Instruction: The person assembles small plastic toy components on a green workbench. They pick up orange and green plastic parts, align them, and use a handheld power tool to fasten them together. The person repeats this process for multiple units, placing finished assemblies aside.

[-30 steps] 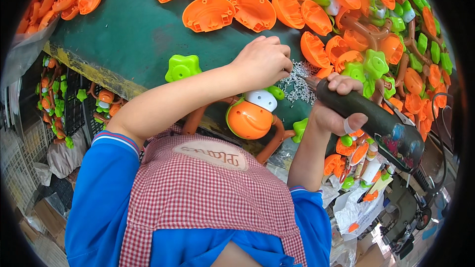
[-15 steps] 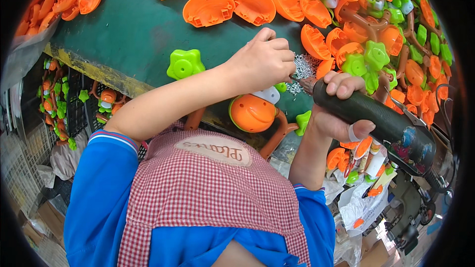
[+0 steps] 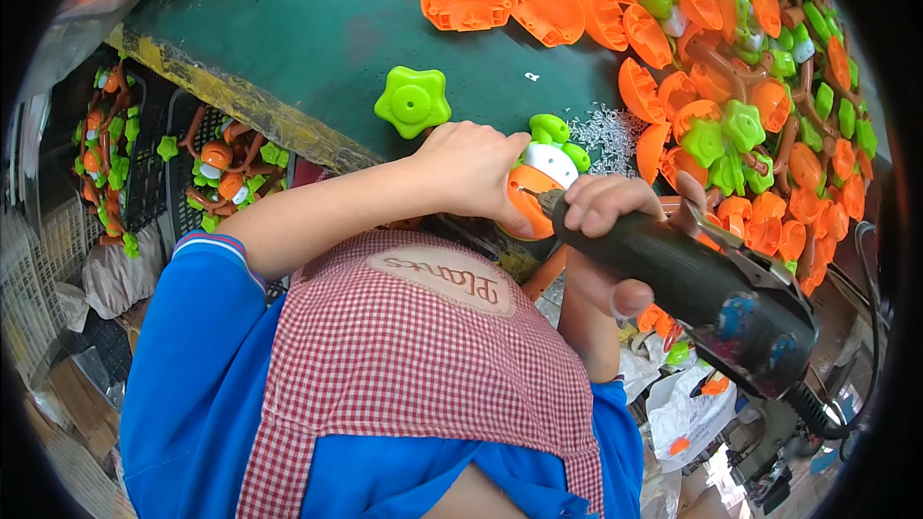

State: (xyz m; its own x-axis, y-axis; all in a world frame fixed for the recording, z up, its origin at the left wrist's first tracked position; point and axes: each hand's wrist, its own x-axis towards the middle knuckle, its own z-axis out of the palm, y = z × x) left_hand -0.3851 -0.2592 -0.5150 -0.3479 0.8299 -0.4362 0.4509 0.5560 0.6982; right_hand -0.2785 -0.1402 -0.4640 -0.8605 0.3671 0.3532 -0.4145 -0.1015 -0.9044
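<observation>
My left hand [image 3: 476, 173] is wrapped round an orange plastic toy [image 3: 535, 180] with a white dotted section and green knobs at its far end. Black and thick, an electric screwdriver [image 3: 673, 274] rests in my right hand [image 3: 615, 221], its body slanting down to the right. Its bit meets the orange face of the toy, close to the left fingers; whether a screw sits under the tip is too small to tell. A brown branch-like part of the toy [image 3: 546, 277] shows below, near the apron. Beyond the left hand lies a green star-shaped piece [image 3: 413, 102].
A pile of small silver screws [image 3: 608, 139] lies on the green tabletop [image 3: 288, 67]. Orange half-shells [image 3: 468, 0] line the far side. Green, brown and orange parts [image 3: 740, 125] are heaped at the right. Crates of toys [image 3: 223, 159] stand beyond the table's yellow-worn edge [image 3: 231, 101].
My left hand has moved from the screw pile down onto the toy and grips it. The screwdriver has shifted left and nearer, its bit going from the screws to the orange face.
</observation>
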